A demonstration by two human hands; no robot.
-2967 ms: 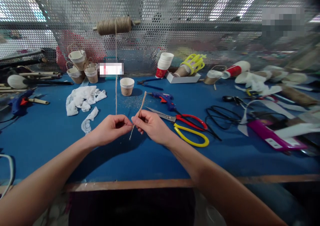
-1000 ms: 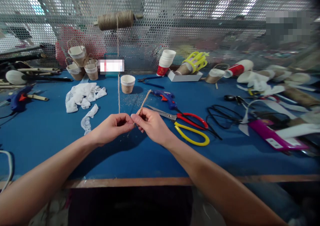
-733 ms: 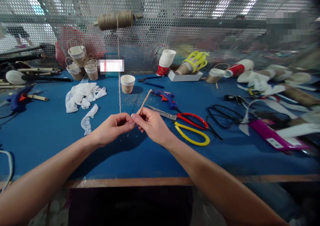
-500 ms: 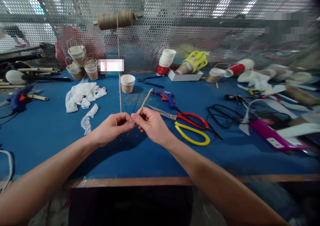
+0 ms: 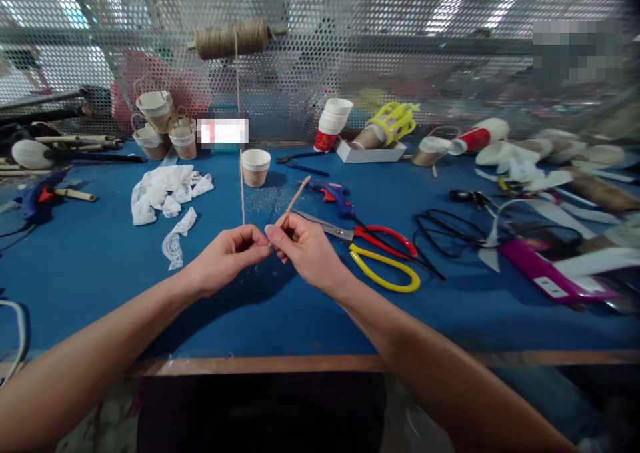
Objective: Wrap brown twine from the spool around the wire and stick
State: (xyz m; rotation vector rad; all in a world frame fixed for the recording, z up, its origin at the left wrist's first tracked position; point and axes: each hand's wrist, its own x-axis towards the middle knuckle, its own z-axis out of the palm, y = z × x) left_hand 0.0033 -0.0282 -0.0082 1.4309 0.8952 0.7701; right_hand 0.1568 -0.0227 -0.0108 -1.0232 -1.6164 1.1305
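Note:
Twine (image 5: pixel 243 196) runs down from a spool (image 5: pixel 233 38) on a rod to my left hand (image 5: pixel 234 256), whose thumb and fingers pinch it. My right hand (image 5: pixel 303 246) is closed on the same twine, and a stiff-looking twisted end (image 5: pixel 299 196) sticks up past its fingers. The fingertips of both hands nearly meet; the bit of twine between them is mostly hidden. Scissors (image 5: pixel 345 234) with one red and one yellow handle lie just right of my right hand. Beyond the hands stands a twine-wrapped paper cup (image 5: pixel 256 168) with a pale rim.
A blue glue gun (image 5: pixel 337 196) and pliers (image 5: pixel 305 163) lie behind the scissors. White lace (image 5: pixel 163 193) is heaped at left, near several small baskets (image 5: pixel 155 116). Stacked paper cups (image 5: pixel 333 125) stand at the back. Black cable (image 5: pixel 440 233) and a purple box (image 5: pixel 537 269) lie at right.
Both hands stay pinched on the twine and have shifted very slightly to the right. The protruding twine end has moved a little to the right too.

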